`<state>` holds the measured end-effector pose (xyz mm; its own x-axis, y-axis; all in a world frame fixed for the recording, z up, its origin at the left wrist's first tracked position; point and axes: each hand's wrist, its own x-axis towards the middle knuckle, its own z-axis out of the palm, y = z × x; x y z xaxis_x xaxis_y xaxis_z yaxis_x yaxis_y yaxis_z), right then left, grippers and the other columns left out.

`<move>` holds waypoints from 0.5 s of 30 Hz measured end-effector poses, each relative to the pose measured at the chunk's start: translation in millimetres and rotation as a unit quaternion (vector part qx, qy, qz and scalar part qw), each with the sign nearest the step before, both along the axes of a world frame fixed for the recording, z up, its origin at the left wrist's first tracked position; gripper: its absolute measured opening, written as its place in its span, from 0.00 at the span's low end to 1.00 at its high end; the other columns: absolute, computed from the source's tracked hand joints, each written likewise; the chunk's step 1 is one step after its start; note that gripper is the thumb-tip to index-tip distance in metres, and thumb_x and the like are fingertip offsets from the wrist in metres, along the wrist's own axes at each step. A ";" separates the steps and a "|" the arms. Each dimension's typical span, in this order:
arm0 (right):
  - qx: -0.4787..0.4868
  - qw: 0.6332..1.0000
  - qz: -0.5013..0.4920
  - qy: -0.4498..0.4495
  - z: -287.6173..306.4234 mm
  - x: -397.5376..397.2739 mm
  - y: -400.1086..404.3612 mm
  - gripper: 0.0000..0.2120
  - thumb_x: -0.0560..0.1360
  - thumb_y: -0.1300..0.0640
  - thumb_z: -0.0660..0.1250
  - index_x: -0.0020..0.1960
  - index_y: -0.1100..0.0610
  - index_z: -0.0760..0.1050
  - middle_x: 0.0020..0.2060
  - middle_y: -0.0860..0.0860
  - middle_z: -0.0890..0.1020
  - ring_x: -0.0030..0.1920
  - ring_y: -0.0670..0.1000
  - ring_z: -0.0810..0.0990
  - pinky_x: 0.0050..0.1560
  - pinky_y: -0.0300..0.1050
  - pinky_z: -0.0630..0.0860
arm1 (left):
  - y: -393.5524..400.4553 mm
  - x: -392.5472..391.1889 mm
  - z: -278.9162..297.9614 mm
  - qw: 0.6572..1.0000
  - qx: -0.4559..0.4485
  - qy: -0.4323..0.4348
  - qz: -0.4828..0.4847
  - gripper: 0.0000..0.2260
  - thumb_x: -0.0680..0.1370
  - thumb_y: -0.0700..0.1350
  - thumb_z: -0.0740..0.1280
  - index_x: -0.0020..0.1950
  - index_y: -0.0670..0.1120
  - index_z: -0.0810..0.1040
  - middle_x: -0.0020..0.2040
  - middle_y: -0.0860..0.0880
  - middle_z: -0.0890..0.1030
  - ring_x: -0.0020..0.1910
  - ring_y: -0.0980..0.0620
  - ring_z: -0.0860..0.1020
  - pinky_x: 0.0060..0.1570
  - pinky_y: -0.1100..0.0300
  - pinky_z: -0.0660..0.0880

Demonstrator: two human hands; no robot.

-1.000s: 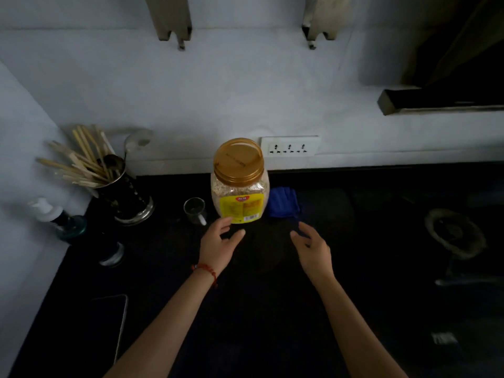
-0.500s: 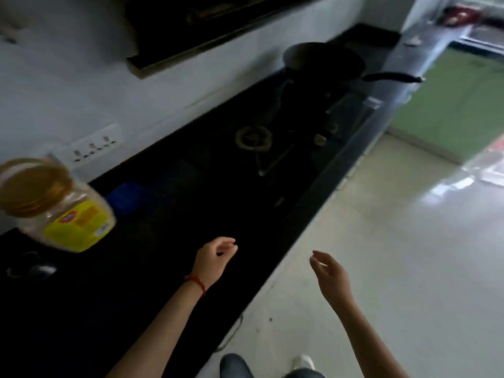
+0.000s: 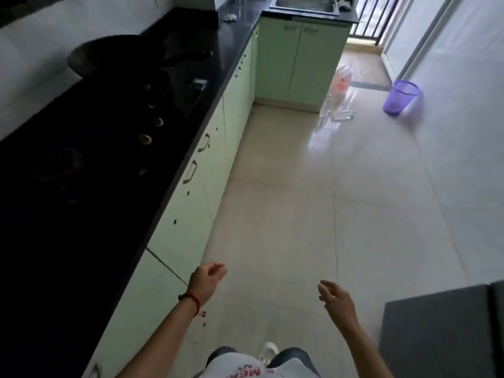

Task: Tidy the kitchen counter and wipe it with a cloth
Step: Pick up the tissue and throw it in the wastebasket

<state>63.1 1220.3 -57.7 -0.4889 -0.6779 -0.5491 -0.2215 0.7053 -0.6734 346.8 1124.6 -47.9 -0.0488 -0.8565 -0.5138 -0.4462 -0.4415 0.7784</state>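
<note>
While both hands hang over the floor holding nothing, left hand [image 3: 208,279] loosely curled, right hand [image 3: 336,298] with fingers slack and slightly spread, the black counter [image 3: 90,214] runs alongside at left; no cloth visible. Wok [image 3: 114,54] sits on the stove, likely parked there.

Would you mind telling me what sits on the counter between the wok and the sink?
In the head view, only a small white crumpled item shows on the dark counter between the wok and the sink.
</note>
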 end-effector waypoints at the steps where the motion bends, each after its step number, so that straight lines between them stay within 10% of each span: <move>1: 0.005 1.000 -0.013 -0.002 -1.3 -16.0 2.1 0.14 0.76 0.58 0.63 0.59 0.62 0.75 0.49 0.58 0.81 0.48 0.56 0.80 0.55 0.54 0.76 | -3.3 -14.8 -4.1 1.000 0.012 0.003 -0.001 0.03 0.75 0.40 0.66 0.47 0.43 0.78 0.37 0.48 0.79 0.41 0.49 0.76 0.44 0.59 0.71; 15: 0.036 0.997 -0.059 -0.046 -20.7 -146.6 -146.8 0.15 0.76 0.56 0.63 0.59 0.61 0.74 0.47 0.54 0.80 0.42 0.52 0.80 0.52 0.50 0.74 | -134.0 -103.2 -41.1 0.990 0.119 -0.021 0.076 0.08 0.76 0.40 0.63 0.37 0.43 0.76 0.39 0.43 0.80 0.41 0.45 0.76 0.34 0.61 0.69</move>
